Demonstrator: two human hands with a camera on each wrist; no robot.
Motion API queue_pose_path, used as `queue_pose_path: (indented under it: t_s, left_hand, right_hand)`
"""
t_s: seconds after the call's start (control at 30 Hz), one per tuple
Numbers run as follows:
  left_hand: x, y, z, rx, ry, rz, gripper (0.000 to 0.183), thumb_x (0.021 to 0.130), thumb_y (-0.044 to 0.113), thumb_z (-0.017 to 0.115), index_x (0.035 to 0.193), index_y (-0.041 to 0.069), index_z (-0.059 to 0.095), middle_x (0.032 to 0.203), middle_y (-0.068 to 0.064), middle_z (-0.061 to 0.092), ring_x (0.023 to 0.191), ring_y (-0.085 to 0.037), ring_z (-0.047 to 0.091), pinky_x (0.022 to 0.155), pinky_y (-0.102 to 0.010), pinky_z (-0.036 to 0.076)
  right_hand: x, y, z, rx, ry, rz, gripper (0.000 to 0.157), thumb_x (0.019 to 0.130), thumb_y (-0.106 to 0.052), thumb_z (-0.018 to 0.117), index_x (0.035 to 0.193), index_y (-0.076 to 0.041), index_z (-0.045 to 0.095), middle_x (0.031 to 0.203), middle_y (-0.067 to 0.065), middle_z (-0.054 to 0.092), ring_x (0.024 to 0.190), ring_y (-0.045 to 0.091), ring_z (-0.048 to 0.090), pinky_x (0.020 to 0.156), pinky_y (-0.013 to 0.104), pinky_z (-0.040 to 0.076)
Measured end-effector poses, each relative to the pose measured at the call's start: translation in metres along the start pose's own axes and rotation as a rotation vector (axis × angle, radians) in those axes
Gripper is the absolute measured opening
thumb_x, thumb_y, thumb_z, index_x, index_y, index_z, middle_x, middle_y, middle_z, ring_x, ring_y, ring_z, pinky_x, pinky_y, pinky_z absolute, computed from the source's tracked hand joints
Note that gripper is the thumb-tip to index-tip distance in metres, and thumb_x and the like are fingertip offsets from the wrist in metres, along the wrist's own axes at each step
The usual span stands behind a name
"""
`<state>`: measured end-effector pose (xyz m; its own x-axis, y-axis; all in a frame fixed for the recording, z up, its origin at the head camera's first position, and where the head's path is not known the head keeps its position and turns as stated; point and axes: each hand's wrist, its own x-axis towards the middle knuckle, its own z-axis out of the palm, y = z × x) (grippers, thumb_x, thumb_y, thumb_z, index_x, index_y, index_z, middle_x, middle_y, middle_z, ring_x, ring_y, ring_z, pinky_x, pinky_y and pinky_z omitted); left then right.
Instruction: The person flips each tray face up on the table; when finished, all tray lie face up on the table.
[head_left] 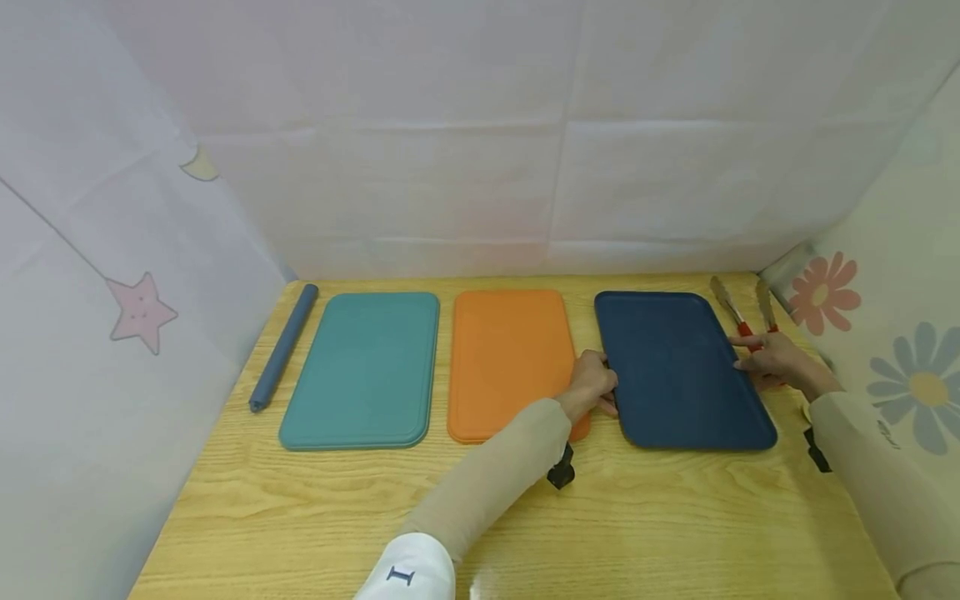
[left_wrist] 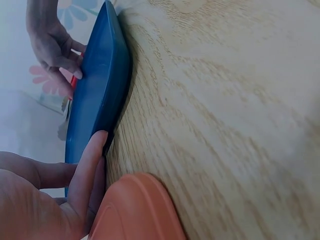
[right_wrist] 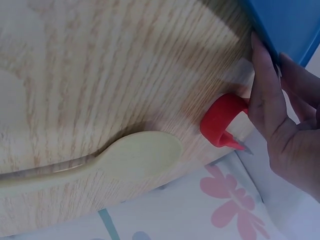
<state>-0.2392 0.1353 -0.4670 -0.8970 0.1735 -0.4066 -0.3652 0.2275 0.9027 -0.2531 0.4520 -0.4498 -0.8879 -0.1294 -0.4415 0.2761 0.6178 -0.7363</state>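
A dark blue tray [head_left: 682, 371] with a raised rim is at the right of the table, between both hands. My left hand [head_left: 592, 383] grips its left rim, fingers and thumb on either side, just over the orange tray's right edge. On the opposite side, my right hand [head_left: 780, 362] pinches the right rim, as the right wrist view shows. Metal tongs [head_left: 727, 304] with red handles lie just beyond that hand, which partly hides them. A pale spoon [right_wrist: 142, 155] lies near the right hand on the table. Whether the tray's underside touches the table, I cannot tell.
An orange tray [head_left: 510, 358] lies mid-table, and a teal tray [head_left: 363, 367] is left of it. Along the left edge lies a blue-grey roll [head_left: 283, 348]. White printed cloth [head_left: 465, 167] hangs behind and beside the wooden table [head_left: 600, 533].
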Motion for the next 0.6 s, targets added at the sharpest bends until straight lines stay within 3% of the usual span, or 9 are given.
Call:
queue_pose_path:
  t_s: [0.13, 0.23, 0.37, 0.43, 0.5, 0.6]
  left_hand:
    - [0.000, 0.000, 0.001, 0.024, 0.000, 0.009, 0.052, 0.092, -0.011, 0.047, 0.143, -0.001, 0.044, 0.057, -0.022, 0.053, 0.041, -0.025, 0.043, 0.054, -0.049, 0.056]
    - [0.001, 0.000, 0.003, 0.059, 0.009, 0.018, 0.052, 0.092, -0.010, 0.049, 0.143, -0.001, 0.044, 0.064, -0.026, 0.058, 0.044, -0.028, 0.049, 0.053, -0.048, 0.056]
    - [0.002, -0.001, 0.004, 0.125, 0.028, 0.035, 0.052, 0.092, -0.010, 0.050, 0.143, 0.000, 0.044, 0.068, -0.026, 0.062, 0.049, -0.033, 0.056, 0.050, -0.044, 0.056]
    - [0.002, -0.001, 0.004, 0.146, 0.027, 0.043, 0.053, 0.091, -0.010, 0.051, 0.143, 0.000, 0.044, 0.067, -0.024, 0.061, 0.049, -0.034, 0.057, 0.049, -0.043, 0.056]
    - [0.003, -0.002, 0.002, 0.138, 0.013, 0.045, 0.052, 0.091, -0.010, 0.050, 0.142, -0.001, 0.045, 0.067, -0.023, 0.060, 0.050, -0.034, 0.057, 0.050, -0.042, 0.056]
    - [0.003, -0.002, -0.002, 0.117, -0.021, 0.049, 0.027, 0.091, -0.009, 0.050, 0.117, -0.007, 0.060, 0.067, -0.024, 0.059, 0.053, -0.034, 0.059, 0.053, -0.042, 0.057]
  right_hand:
    - [-0.003, -0.004, 0.004, -0.046, 0.029, -0.016, 0.063, 0.095, 0.001, 0.053, 0.147, 0.012, 0.020, 0.050, -0.005, 0.032, 0.044, 0.010, 0.026, 0.046, 0.030, 0.039]
    - [-0.004, -0.007, 0.008, -0.090, 0.066, -0.043, 0.061, 0.093, 0.004, 0.053, 0.144, 0.016, 0.022, 0.053, 0.000, 0.050, 0.044, 0.013, 0.045, 0.049, 0.033, 0.049]
    - [0.000, -0.009, 0.015, -0.197, 0.135, -0.040, 0.057, 0.092, 0.004, 0.052, 0.141, 0.018, 0.026, 0.061, 0.005, 0.062, 0.051, 0.018, 0.059, 0.054, 0.036, 0.055]
    - [0.002, -0.009, 0.017, -0.263, 0.168, -0.035, 0.054, 0.092, 0.002, 0.049, 0.140, 0.018, 0.029, 0.059, 0.005, 0.058, 0.049, 0.016, 0.055, 0.052, 0.034, 0.054]
    - [0.004, -0.010, 0.020, -0.338, 0.210, -0.042, 0.052, 0.090, 0.000, 0.045, 0.138, 0.018, 0.035, 0.060, 0.013, 0.059, 0.045, 0.013, 0.049, 0.049, 0.032, 0.050]
    - [0.004, -0.013, 0.022, -0.444, 0.268, -0.077, 0.050, 0.087, -0.001, 0.040, 0.132, 0.020, 0.042, 0.073, 0.028, 0.063, 0.044, 0.015, 0.047, 0.048, 0.033, 0.048]
